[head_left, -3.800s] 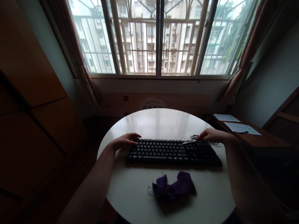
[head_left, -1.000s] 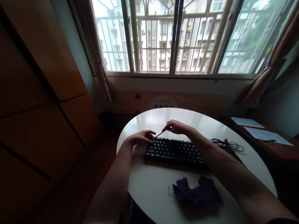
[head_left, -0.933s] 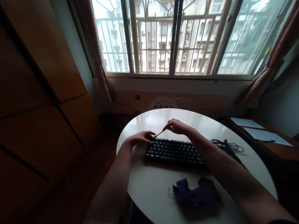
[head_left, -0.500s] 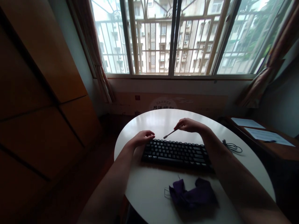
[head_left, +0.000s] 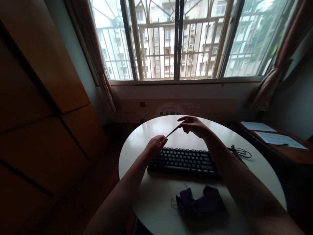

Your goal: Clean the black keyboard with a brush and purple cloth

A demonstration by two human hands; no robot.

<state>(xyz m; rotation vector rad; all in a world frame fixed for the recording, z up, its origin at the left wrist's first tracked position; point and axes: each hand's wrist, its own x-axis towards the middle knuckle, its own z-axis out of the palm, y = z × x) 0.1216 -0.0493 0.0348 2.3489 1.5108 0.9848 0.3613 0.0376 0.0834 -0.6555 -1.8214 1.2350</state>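
My left hand (head_left: 156,145) is closed round the lower end of a thin, dark brush-like stick (head_left: 172,131), whose thicker tip is hidden in the fingers. Its upper end is pinched by my right hand (head_left: 192,126), with some fingers lifted away. The stick slants between both hands, above the far edge of a black keyboard (head_left: 183,161). The keyboard lies on a round white table (head_left: 146,202). My left hand overlaps its far left corner, and my right forearm crosses over its right end.
A crumpled purple cloth (head_left: 200,202) lies near me, beside a small wire piece (head_left: 173,204). A coiled cable (head_left: 241,152) rests to the right of the keyboard. Papers (head_left: 280,139) lie on a brown side table at right. A barred window stands beyond.
My left hand has moved right and closed on the stick's tip end. My right hand has shifted slightly left and up, its fingers more spread. The keyboard and cloth stay put.
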